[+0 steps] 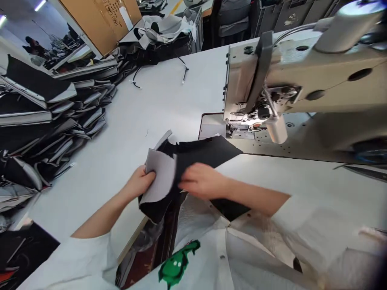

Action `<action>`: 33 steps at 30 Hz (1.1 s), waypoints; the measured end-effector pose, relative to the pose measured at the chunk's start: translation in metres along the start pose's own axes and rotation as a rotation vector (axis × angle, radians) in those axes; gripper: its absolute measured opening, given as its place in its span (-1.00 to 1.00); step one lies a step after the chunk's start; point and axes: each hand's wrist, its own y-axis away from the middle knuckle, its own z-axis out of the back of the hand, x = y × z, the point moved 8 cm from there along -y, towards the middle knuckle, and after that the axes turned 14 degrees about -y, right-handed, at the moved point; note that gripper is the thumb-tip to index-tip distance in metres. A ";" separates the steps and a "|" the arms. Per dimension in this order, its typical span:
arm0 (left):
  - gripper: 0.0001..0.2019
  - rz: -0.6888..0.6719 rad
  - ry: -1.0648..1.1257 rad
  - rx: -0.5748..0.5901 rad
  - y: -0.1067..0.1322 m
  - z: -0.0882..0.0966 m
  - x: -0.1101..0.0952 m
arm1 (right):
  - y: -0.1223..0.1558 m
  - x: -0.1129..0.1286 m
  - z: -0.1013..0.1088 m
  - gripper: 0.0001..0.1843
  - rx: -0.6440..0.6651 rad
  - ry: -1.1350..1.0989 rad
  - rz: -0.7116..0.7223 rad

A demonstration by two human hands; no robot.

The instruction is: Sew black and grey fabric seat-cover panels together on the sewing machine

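My left hand (pixel 141 183) is closed on a black fabric piece (pixel 199 152) with a grey backing, its thumb pressing on a folded-over grey flap (pixel 159 173). The fabric spreads over the front edge of the table, and its right corner reaches close to the sewing machine's bed. On the black side, my right hand (pixel 201 181) rests against the fabric near the flap. Its fingers are curled and smeared by motion, so their hold cannot be made out. The sewing machine (pixel 305 80) stands to the right, its needle area (pixel 254 121) lit.
Stacked black and grey fabric pieces (pixel 54 108) fill the left side. Two short black cords (pixel 185 74) lie on the white table (pixel 169 102). Behind are a cardboard box (pixel 105 24) and a crate (pixel 196 30) with fabric. Scissors (pixel 369 172) lie at the right.
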 end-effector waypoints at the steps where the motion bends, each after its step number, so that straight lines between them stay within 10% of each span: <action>1: -0.87 -0.031 -0.146 0.013 -0.004 0.013 -0.001 | -0.014 -0.025 -0.003 -0.74 0.008 0.037 -0.090; 5: -0.79 -0.179 -0.828 -0.049 -0.028 0.044 -0.035 | -0.051 -0.097 -0.028 -0.64 0.189 0.121 -0.319; 9: -0.70 -0.152 -1.215 -0.078 -0.072 0.047 -0.063 | -0.025 -0.112 -0.027 -0.66 0.275 0.158 -0.487; 15: -0.65 -0.395 -1.237 -0.150 -0.130 -0.002 -0.115 | 0.061 -0.090 0.020 -0.62 0.288 0.226 -0.616; 20: -0.44 -0.740 -1.150 -0.411 -0.121 -0.045 -0.171 | 0.111 -0.081 0.048 -0.64 0.271 0.256 -0.726; 24: -0.56 -0.897 -1.057 -0.032 -0.100 -0.079 -0.179 | 0.130 -0.086 0.058 -0.63 0.375 0.131 -0.798; 27: -0.14 -0.821 -1.037 0.258 -0.085 -0.096 -0.169 | 0.128 -0.089 0.066 -0.59 0.428 0.143 -0.756; 29: 0.03 -0.777 -1.087 0.278 -0.081 -0.101 -0.166 | 0.120 -0.090 0.072 -0.57 0.389 0.205 -0.695; 33: -0.25 -0.924 -1.103 0.132 -0.077 -0.106 -0.182 | 0.119 -0.089 0.069 -0.57 0.321 0.222 -0.652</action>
